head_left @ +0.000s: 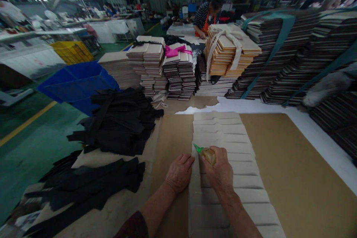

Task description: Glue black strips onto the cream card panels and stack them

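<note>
My right hand (220, 169) is wrapped round a squeeze bottle (209, 157) with brownish contents and a green nozzle (198, 148). The nozzle points left, over the left edge of a long row of overlapping beige pieces (242, 180). That row runs away from me on a brown board (290, 163). Flat on the board, my left hand (180, 173) rests with its fingertips against the row's left edge, holding nothing. I cannot tell whether the nozzle touches the pieces.
Black fabric strips (119, 119) lie piled on the left, beside a blue bin (80, 81). Tied stacks of panels (178, 70) stand at the back, and taller strapped stacks (279, 52) on the right. Behind them a person (208, 15) bends over another table.
</note>
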### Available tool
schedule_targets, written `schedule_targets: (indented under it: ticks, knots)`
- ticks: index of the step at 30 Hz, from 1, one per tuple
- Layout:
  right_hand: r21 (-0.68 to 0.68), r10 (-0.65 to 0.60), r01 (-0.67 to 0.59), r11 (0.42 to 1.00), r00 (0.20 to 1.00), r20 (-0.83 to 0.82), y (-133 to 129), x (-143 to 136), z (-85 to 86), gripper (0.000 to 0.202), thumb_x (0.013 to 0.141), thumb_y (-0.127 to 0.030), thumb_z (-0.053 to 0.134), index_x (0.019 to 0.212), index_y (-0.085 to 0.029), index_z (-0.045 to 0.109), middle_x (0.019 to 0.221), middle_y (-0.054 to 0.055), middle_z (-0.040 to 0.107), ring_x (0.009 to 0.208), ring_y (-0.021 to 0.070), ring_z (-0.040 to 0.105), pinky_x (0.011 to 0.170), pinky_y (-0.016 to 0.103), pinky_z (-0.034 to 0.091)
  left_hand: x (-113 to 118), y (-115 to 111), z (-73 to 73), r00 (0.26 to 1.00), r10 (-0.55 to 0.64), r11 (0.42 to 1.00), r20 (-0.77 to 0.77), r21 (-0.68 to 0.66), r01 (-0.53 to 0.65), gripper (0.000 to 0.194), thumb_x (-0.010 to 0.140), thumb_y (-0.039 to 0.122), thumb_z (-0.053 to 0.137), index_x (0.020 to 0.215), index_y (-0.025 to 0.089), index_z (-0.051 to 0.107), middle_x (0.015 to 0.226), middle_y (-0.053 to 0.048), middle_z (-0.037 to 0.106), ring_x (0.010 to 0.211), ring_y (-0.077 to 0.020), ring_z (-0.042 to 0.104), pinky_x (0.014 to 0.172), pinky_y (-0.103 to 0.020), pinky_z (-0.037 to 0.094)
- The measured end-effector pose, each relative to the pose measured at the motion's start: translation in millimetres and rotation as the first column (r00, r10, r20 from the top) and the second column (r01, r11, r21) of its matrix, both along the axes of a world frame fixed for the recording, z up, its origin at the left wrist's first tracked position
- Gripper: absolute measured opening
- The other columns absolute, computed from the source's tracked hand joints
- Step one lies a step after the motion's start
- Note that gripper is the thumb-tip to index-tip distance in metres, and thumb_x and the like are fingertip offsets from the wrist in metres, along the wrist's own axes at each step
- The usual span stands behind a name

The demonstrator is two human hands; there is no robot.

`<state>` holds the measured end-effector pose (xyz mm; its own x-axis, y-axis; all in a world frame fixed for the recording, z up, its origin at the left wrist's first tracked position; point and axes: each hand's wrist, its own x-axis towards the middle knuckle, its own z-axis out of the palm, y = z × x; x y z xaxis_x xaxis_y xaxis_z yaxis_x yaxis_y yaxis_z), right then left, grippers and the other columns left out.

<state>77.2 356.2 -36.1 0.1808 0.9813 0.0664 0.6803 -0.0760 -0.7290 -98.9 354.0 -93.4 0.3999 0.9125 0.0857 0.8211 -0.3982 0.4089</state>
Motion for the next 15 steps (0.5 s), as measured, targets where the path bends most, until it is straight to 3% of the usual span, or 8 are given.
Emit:
schedule_targets:
  ticks: [6,10,15]
  knots:
    - [-0.010,-0.139,0.139,0.990,0.978,-0.156,12,8,-12.7,0.044,0.080,-0.050,0.057,0.113,-0.021,0.053,0.104,0.006,0.061,0.091,0.0229,0.060,0.077,0.035,0.050,0,-3,0.6,0.999,0.014,1.000,0.030,0.002,-0.014,0.033,0.090,0.015,0.047,0.120,0.023,0.058,0.118,-0.006,0.061,0.105,-0.0224,0.055,0.098,-0.039,0.047]
    - [-0.003,-0.210,0.212,0.977,0.962,-0.174,29,20,-15.1,0.050,0.078,-0.053,0.057,0.115,-0.019,0.053,0.110,0.008,0.060,0.096,0.0250,0.059,0.080,0.037,0.049,-1,-2,0.8,0.993,0.090,0.996,0.072,0.018,-0.092,0.030,0.092,0.013,0.043,0.119,0.019,0.056,0.118,-0.008,0.060,0.106,-0.0196,0.057,0.096,-0.035,0.049]
    - [0.005,-0.129,0.130,0.991,0.986,-0.103,42,16,-13.5,0.042,0.079,-0.049,0.056,0.112,-0.023,0.054,0.113,0.005,0.057,0.096,0.0242,0.058,0.081,0.037,0.047,3,37,0.9,0.984,0.153,0.987,0.090,0.035,-0.157,0.028,0.095,0.012,0.041,0.120,0.016,0.054,0.120,-0.009,0.059,0.105,-0.0185,0.060,0.092,-0.036,0.051]
